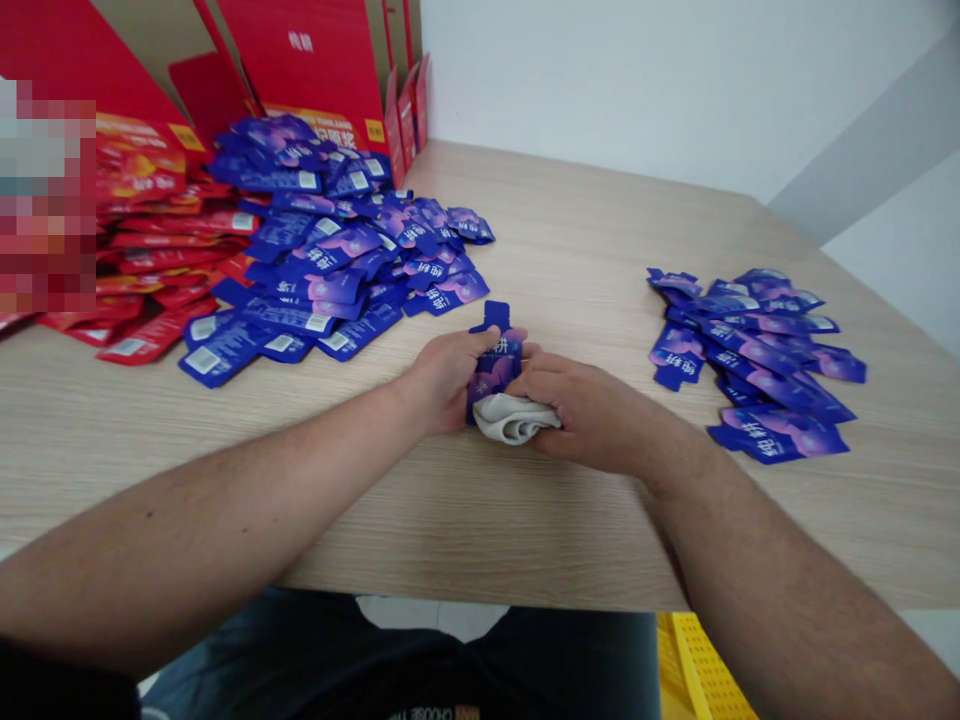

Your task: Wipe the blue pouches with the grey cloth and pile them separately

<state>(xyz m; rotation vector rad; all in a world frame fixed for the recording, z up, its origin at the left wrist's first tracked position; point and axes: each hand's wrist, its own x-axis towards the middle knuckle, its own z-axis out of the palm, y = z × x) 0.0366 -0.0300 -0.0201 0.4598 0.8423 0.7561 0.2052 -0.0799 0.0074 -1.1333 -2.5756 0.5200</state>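
Near the middle of the table, my left hand [450, 375] grips a blue and purple pouch [486, 380] by its left side, thumb on the printed face. The pouch stands with its narrow end pointing away from me. My right hand [577, 405] is closed around a folded pale cloth [514, 415], which lies against the pouch's lower part. Its fingers also reach the pouch's right edge. A large heap of the same blue pouches [330, 260] lies to the left, and a smaller pile of blue pouches [772, 350] lies to the right.
Red pouches [165, 245] are heaped at the far left, partly behind a blurred patch. Red cardboard boxes [307, 60] stand along the back left by the white wall. A yellow plastic basket [705, 670] sits below the table's front edge.
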